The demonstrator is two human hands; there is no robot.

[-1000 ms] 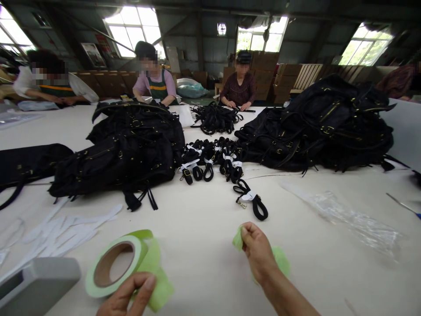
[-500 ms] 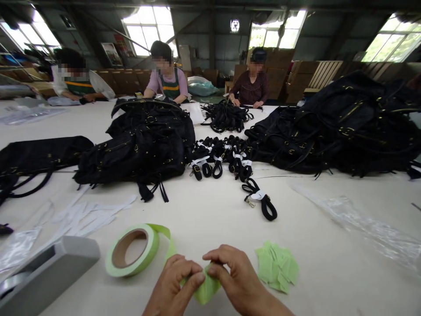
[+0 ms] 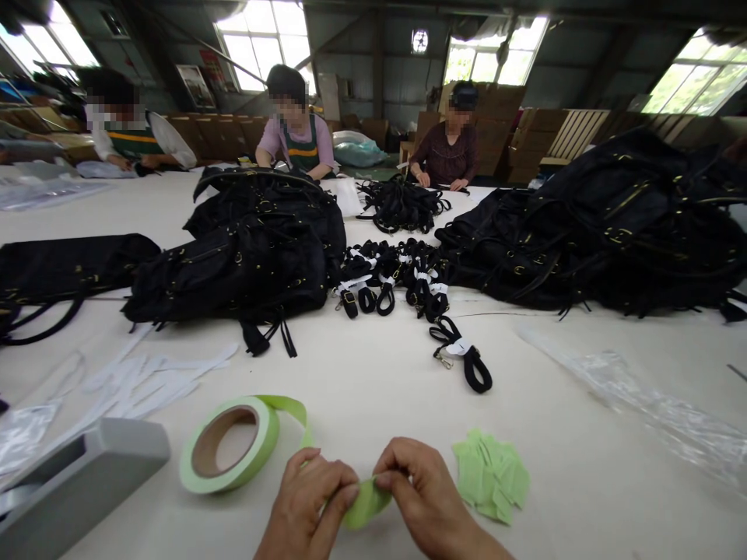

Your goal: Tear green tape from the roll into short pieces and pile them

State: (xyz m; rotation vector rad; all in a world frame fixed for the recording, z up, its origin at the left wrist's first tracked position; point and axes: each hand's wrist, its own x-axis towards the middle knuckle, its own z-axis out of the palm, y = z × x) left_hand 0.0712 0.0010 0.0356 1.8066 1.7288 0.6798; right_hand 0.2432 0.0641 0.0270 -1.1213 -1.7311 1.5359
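Observation:
A roll of light green tape [image 3: 225, 445] lies on the white table [image 3: 373, 389] at the near left, its loose end running to my hands. My left hand [image 3: 306, 509] and my right hand [image 3: 423, 498] meet at the bottom centre, both pinching the green tape end [image 3: 365, 504] between thumbs and fingers. Just right of my right hand lies a small pile of cut green tape pieces [image 3: 491, 473]. A single black strap [image 3: 461, 354] wrapped with a white band lies farther out.
Heaps of black bags [image 3: 245, 249] [image 3: 612, 225] flank a cluster of banded black straps [image 3: 397, 280]. White paper strips [image 3: 134, 381] and a grey box [image 3: 70, 482] sit left. Clear plastic [image 3: 642, 397] lies right. Three people work at the far side.
My right hand left the cut pieces on the table and came in to my left hand. Both now pinch the tape end, which curls between them.

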